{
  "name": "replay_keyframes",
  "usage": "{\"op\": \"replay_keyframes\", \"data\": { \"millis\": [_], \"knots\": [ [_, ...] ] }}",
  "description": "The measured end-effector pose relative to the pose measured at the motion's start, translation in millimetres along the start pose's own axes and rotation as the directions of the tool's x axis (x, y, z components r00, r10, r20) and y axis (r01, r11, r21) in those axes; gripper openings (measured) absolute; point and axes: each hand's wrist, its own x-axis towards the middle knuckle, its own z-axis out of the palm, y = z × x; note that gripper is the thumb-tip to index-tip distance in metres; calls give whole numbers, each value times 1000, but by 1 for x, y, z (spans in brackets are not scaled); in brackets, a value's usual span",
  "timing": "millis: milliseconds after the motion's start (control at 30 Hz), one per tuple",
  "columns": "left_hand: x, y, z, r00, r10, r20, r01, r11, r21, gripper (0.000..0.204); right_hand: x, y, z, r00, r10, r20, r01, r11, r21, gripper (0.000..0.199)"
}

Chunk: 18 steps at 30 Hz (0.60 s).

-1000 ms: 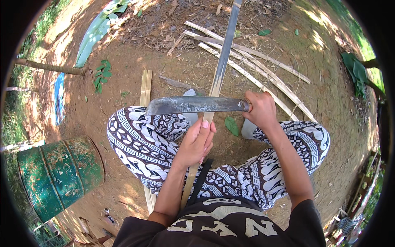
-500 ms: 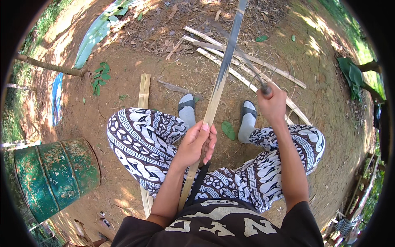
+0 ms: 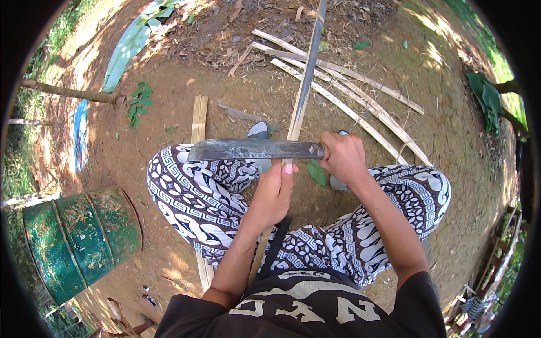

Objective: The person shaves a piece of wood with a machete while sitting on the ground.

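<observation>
"Since half a second ago, what has moved?"

"Machete and right hand have: the blade, then angled away ahead, now crosses over the long strip."

"And the fingers?"

"Right ones are closed round the machete's handle. The left hand is wrapped about the strip, thumb on top, on the near side of the machete."

"So where's the strip?"

"Beneath the machete's blade, reaching out both beyond it and back toward the person. Loose strips lie on the ground beyond the machete, mostly to its right."
</observation>
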Motion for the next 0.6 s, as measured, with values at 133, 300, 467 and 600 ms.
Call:
{"op": "replay_keyframes", "data": {
  "millis": [133,300,467,600],
  "knots": [
    [-13,-5,-3,991,-113,69,116,992,-50,29,22,38,3,961,275,-42,-278,943,-181,17],
    [-13,-3,3,986,-97,138,123,972,-198,28,59,94,-40,738,621,-263,-643,765,2,29],
    [-8,36,-4,964,-162,210,227,914,-335,40,32,49,-38,797,575,-187,-493,797,349,28],
    [-10,27,-9,951,-196,237,259,928,-270,43,27,8,-27,835,547,61,-459,631,625,36]
  ]
}}
